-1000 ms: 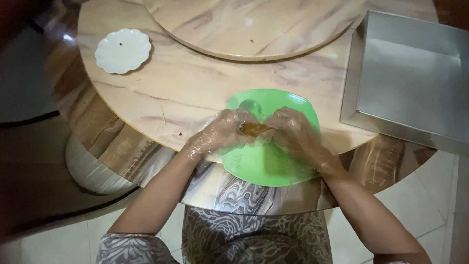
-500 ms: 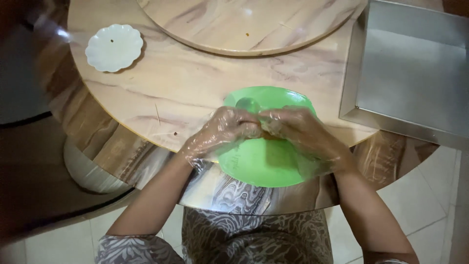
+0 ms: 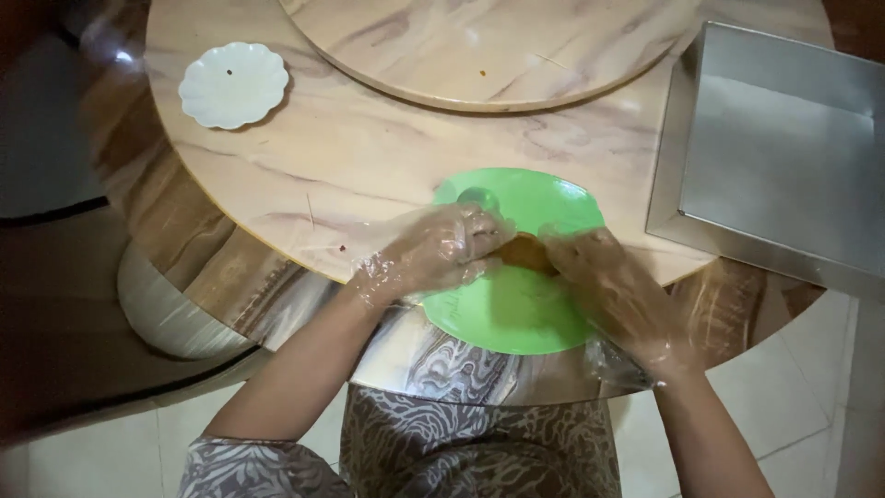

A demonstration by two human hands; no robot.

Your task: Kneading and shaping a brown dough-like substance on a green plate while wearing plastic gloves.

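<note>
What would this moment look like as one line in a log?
left hand: gloved, on brown lump | right hand: gloved, on lump | under: green plate | nearby: white dish, metal tray

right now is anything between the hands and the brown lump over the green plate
Nothing visible. The left hand and right hand, both in thin clear gloves, already hold the lump between their fingers above the plate.
</note>
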